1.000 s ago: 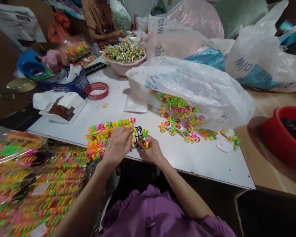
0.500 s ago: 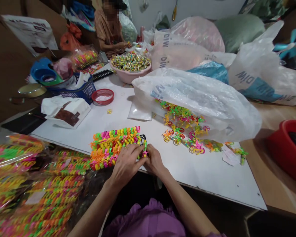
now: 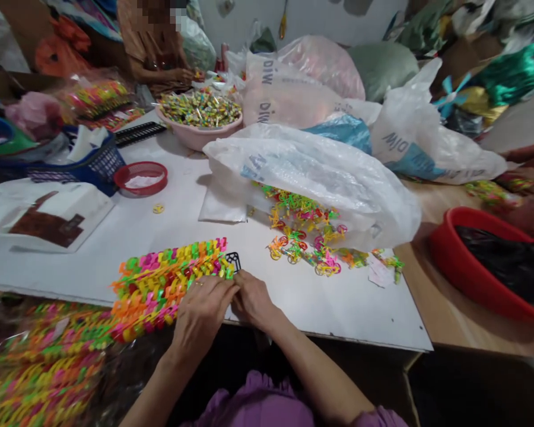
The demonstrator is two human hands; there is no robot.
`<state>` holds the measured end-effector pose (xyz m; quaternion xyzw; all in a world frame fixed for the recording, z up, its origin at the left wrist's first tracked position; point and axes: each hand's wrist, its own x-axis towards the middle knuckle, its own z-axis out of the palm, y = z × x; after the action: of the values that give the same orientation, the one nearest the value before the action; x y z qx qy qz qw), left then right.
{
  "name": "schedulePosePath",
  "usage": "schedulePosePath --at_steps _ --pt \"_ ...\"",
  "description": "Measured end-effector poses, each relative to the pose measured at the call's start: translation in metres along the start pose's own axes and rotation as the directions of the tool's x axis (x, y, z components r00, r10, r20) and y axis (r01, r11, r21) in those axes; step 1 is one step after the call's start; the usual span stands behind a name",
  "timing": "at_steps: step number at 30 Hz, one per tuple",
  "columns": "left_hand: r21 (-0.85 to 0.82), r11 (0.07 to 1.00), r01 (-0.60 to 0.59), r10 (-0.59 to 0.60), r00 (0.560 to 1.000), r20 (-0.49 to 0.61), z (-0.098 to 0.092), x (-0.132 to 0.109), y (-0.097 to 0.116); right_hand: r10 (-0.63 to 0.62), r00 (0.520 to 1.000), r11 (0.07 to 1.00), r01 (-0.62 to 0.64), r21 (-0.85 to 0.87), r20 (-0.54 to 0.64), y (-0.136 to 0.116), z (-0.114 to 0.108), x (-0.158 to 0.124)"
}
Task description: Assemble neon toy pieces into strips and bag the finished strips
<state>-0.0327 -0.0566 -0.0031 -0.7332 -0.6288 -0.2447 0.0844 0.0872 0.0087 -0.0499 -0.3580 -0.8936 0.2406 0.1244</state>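
Rows of small bright plastic toys in pink, green, yellow and orange stand packed on a black plastic rack, whose bare right end shows. My left hand, with a ring on one finger, lies over the near right part of the rows, its fingertips pinched against those of my right hand. My right hand is closed at the rack's right end. Between the fingertips the small toy piece is mostly hidden. Loose toys with wheels spill from a clear plastic bag beyond.
Packed toy bundles lie at lower left. Around the table are a pink basin of wrapped pieces, a red basket, a blue basket, a white pouch and a red tub. Another person works at the back.
My view has turned right, so everything stands further left. The green and pink toy piece seen between my hands is now mostly covered by my fingers, which have come closer together.
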Motion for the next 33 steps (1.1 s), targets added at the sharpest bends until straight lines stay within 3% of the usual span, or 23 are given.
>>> schedulePosePath --at_steps 4,7,9,11,12,14,16,19,22,25,28,30,33 --pt "0.108 0.989 -0.103 0.104 0.995 0.002 -0.003 0.0 0.001 -0.052 0.997 0.998 0.05 0.041 0.049 0.004 -0.008 -0.001" --pt "0.082 0.977 -0.196 0.198 0.98 -0.012 -0.004 -0.005 -0.003 -0.082 0.991 0.994 0.073 0.085 0.106 0.019 -0.037 -0.002" --pt "0.025 0.977 -0.214 0.215 0.976 -0.032 -0.005 -0.009 -0.008 0.079 0.994 0.995 -0.074 -0.062 0.074 0.035 -0.063 -0.001" --pt "-0.033 0.981 -0.19 0.189 0.981 -0.042 -0.005 -0.011 -0.01 0.262 0.965 0.912 -0.258 -0.32 -0.033 0.053 -0.085 0.002" --pt "-0.055 0.984 -0.169 0.167 0.985 -0.034 -0.005 -0.011 -0.011 0.296 0.952 0.853 -0.298 -0.429 -0.073 0.06 -0.093 0.005" --pt "-0.086 0.988 -0.127 0.127 0.992 -0.004 -0.007 -0.012 -0.009 0.273 0.959 0.781 -0.27 -0.563 -0.081 0.073 -0.103 0.008" --pt "-0.096 0.991 -0.09 0.093 0.995 0.032 -0.009 -0.014 -0.005 0.223 0.972 0.79 -0.221 -0.571 -0.068 0.079 -0.105 0.011" --pt "-0.09 0.993 -0.075 0.08 0.995 0.052 -0.015 -0.015 0.0 0.159 0.968 0.909 -0.22 -0.355 -0.194 0.075 -0.101 0.011" --pt "-0.071 0.997 -0.031 0.027 0.998 -0.05 -0.023 -0.004 -0.002 0.169 0.922 0.984 -0.137 0.113 -0.35 0.057 -0.085 0.01" --pt "-0.074 0.994 0.085 -0.096 0.982 -0.161 -0.028 0.024 -0.011 0.231 0.939 0.867 -0.081 0.491 -0.254 0.036 -0.052 0.011" --pt "-0.104 0.988 0.111 -0.111 0.994 0.003 -0.021 0.049 -0.02 0.269 0.955 0.744 -0.125 0.656 -0.123 0.029 -0.018 0.017" --pt "-0.146 0.985 0.087 -0.066 0.987 0.146 -0.013 0.057 -0.024 0.281 0.951 0.679 -0.099 0.727 -0.132 0.031 -0.006 0.023" --pt "-0.176 0.978 0.108 -0.073 0.977 0.198 -0.004 0.055 -0.026 0.262 0.95 0.643 -0.042 0.765 -0.168 0.035 -0.001 0.031"
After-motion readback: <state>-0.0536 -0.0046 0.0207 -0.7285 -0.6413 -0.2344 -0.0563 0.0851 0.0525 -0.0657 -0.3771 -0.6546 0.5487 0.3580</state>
